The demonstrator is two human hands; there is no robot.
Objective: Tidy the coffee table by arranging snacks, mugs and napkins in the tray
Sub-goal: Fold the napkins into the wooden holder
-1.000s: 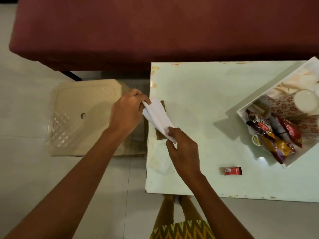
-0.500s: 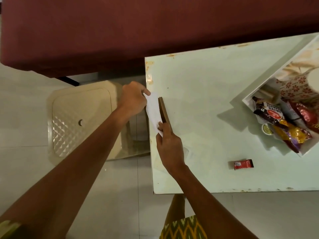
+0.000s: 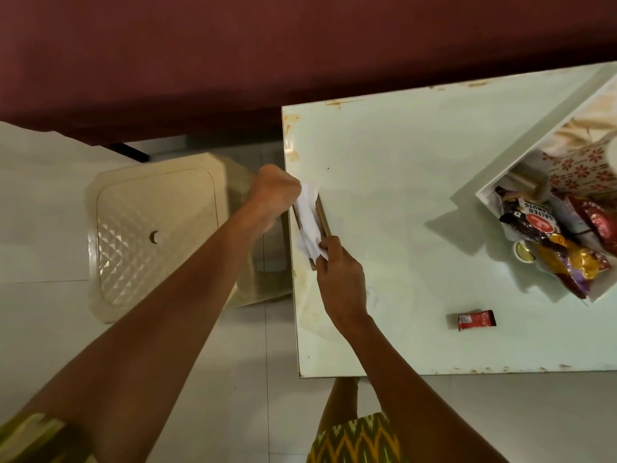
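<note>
A white napkin (image 3: 307, 218) stands in a thin brown wooden holder (image 3: 323, 218) at the left edge of the pale green coffee table (image 3: 400, 202). My left hand (image 3: 275, 192) pinches the napkin's far end, and my right hand (image 3: 340, 279) grips its near end beside the holder. The white tray (image 3: 541, 142) sits at the far right with snack packets (image 3: 567, 255) and a flower-patterned mug (image 3: 581, 168) inside. A small red sachet (image 3: 475, 320) lies loose on the table in front of the tray.
A cream plastic stool (image 3: 157, 232) stands on the tiled floor left of the table. A dark red couch (image 3: 267, 55) runs along the far side. My leg shows below the table's near edge.
The napkin, earlier spread between my hands above the flat brown piece, now sits folded inside the upright holder. Both hands have drawn closer to it.
</note>
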